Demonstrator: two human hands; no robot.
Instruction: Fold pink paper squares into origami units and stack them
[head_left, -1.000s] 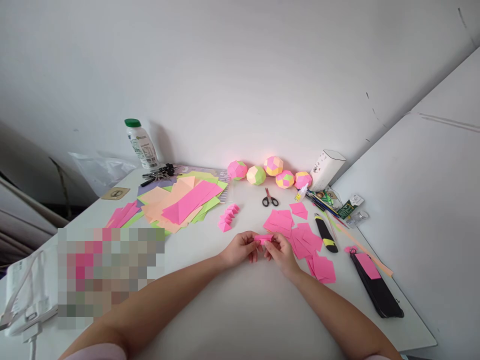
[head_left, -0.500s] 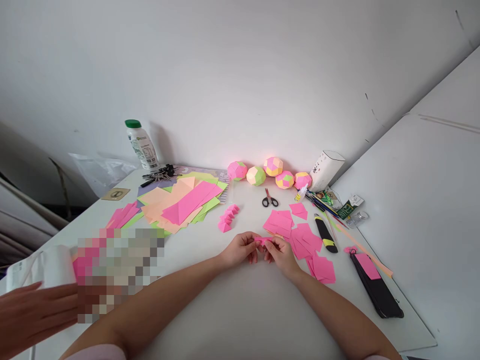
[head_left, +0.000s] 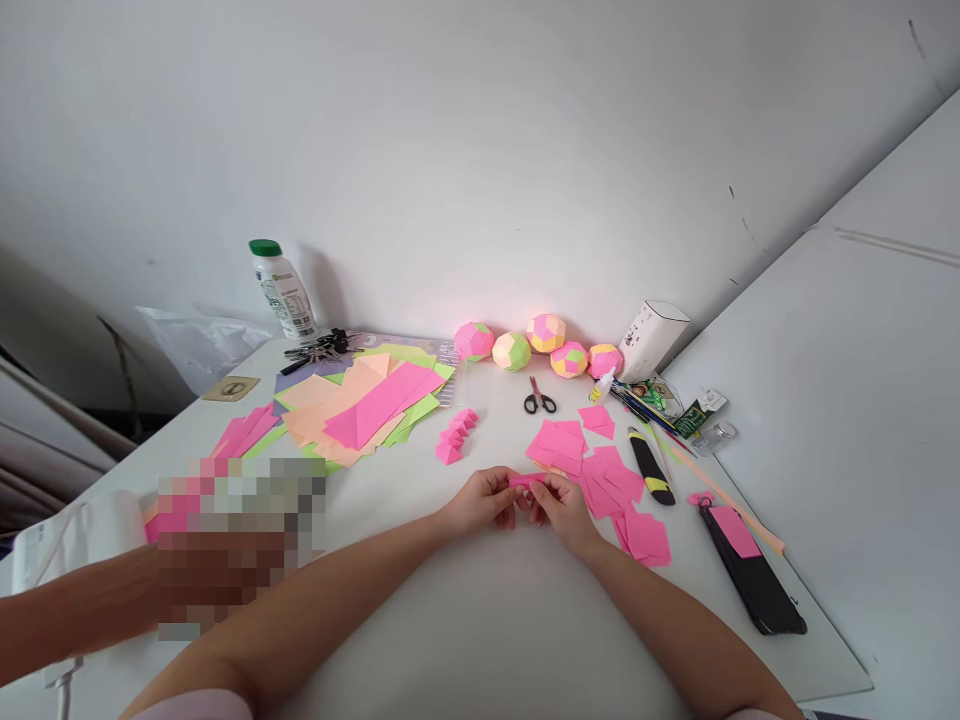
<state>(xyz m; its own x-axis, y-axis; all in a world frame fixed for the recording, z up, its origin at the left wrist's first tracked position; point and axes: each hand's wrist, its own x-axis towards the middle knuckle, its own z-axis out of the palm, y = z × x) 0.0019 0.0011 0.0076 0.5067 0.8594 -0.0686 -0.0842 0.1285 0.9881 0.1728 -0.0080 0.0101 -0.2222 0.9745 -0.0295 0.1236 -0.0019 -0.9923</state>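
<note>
Head view: pink paper (head_left: 528,481), one piece, pinched in the grip of left hand (head_left: 486,499) and right hand (head_left: 559,503). On worktop (head_left: 480,620) beyond: scissors (head_left: 538,393), black-handled; paper balls (head_left: 546,332), five.

The left hand (head_left: 480,500) is pinching the left end of the pink paper (head_left: 529,481), its thumb lying along the near side and its lower fingers curling below. The right hand (head_left: 564,507) is mirroring that grip at the paper's right end, its thumb angling inward. The left forearm (head_left: 337,610) is slanting toward the paper from the near left, and the right forearm (head_left: 664,620) is coming in from the near right. Both wrists are staying nearly straight.
</note>
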